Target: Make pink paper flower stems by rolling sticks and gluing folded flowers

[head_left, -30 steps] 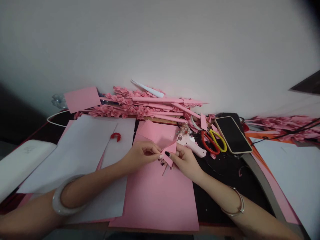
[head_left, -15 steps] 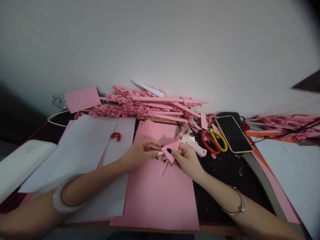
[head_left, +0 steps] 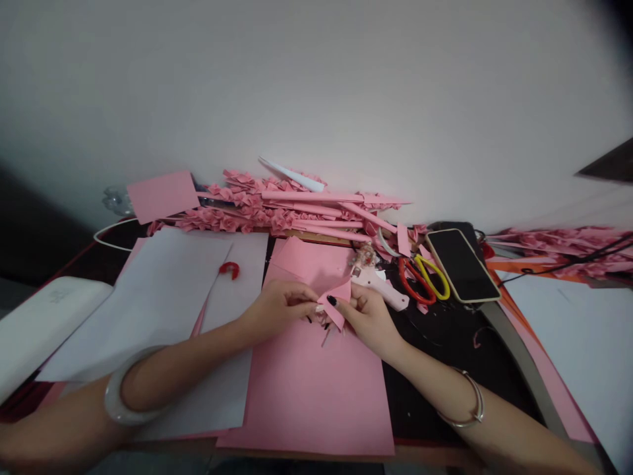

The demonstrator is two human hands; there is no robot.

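Left grip [head_left: 279,309], right grip [head_left: 368,318]: pink fold [head_left: 342,291] between.

The small pink paper piece [head_left: 337,298] is folded into a pointed, roughly triangular shape with creased flaps. One tip points up to the right and another points down. The left hand [head_left: 279,307] pinches its left edge and the right hand [head_left: 368,315] its right, just above a large pink sheet [head_left: 316,389] on the bench [head_left: 445,333].

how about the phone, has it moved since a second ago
No. The phone lies where it did, its left edge beside the scissors.
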